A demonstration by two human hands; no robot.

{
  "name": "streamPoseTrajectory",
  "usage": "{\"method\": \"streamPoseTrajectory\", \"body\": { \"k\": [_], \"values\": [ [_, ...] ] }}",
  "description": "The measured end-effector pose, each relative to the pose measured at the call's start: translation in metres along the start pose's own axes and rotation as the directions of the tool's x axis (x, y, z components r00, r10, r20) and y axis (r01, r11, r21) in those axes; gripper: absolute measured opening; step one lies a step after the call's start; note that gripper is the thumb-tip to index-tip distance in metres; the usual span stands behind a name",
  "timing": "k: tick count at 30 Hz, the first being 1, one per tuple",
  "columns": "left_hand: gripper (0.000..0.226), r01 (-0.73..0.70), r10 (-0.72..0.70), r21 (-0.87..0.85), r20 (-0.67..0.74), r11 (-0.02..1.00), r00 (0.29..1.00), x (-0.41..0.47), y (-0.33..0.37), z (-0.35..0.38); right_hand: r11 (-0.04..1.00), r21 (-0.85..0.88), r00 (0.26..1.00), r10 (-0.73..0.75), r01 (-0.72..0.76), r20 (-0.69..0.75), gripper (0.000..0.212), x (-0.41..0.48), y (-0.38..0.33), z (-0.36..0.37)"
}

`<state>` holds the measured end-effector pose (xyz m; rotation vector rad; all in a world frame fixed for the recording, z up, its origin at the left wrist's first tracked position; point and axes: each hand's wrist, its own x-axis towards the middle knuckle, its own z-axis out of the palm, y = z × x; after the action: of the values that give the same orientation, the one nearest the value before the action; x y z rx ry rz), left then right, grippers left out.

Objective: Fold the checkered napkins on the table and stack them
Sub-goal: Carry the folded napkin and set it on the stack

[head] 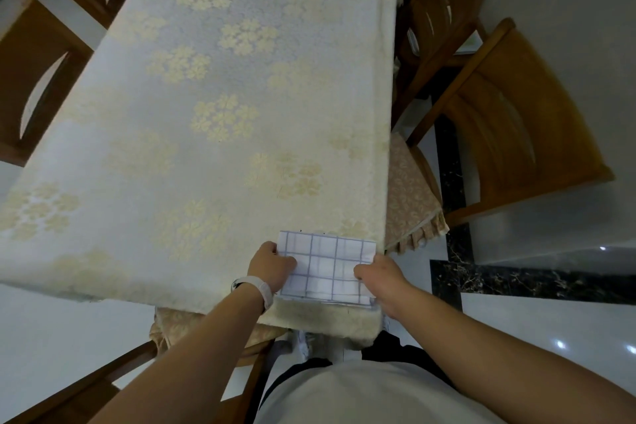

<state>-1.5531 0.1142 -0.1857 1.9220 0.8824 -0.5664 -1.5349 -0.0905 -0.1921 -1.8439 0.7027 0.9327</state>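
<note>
– White napkin (327, 268) with thin purple squares. Where is it?
– Right between the two hands. It lies flat on the table (206, 96), at the corner closest to the person.
– What is the left hand (272, 265) doing?
– Its fingers are curled at the napkin's left edge and its thumb lies on top. It pinches the cloth. A white band (256, 287) sits on that wrist.
– And the right hand (380, 277)?
– It does the same on the other edge. The thumb is on top, the fingers are bent down at the side, and it holds the cloth.
– What else is around?
– A cream cloth with pale flowers covers the table and runs far away past the hands. Just out past the right hand is a flowery cushion (409, 206), close beside the table's edge. Farther out that way stands a wooden chair (516, 141). Well off past the left hand there is a brown chair (38, 79), cut off by the picture's side.
– Is anything in the way?
– The hands cover both side edges of the napkin, and the fingertips are hidden.
– Anything hard to tell?
– The edge near the person shows more than one layer. I cannot tell if it is one folded napkin or a few piled up.
</note>
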Motion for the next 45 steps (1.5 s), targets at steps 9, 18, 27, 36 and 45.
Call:
{"method": "streamPoseTrajectory", "body": {
  "k": [9,18,27,36,45],
  "values": [
    [0.035,-0.068,0.069,-0.022,0.047,0.997,0.997,-0.003,-0.015,-0.008,0.988,0.106,0.987,-0.125,0.113,0.106,0.034,-0.015,-0.002,-0.010],
    [0.014,-0.152,0.153,0.150,0.007,0.977,0.988,-0.006,-0.007,0.007,0.995,0.028,0.994,-0.092,0.094,-0.051,0.059,-0.013,-0.004,0.009],
    [0.057,-0.162,0.178,0.230,-0.046,0.959,0.983,-0.009,-0.017,-0.007,0.950,-0.228,0.951,-0.256,0.215,-0.172,0.056,-0.005,-0.001,-0.007],
    [0.076,-0.653,0.556,0.747,0.495,0.120,0.668,-0.035,-0.032,0.022,0.314,-0.789,0.772,-0.564,0.528,0.292,0.054,0.013,-0.051,-0.009],
    [0.060,-0.752,0.645,0.656,0.604,-0.068,0.468,-0.008,-0.036,0.031,0.081,-0.827,0.753,-0.470,0.556,0.461,0.039,0.020,-0.068,0.011]
  ]
}}
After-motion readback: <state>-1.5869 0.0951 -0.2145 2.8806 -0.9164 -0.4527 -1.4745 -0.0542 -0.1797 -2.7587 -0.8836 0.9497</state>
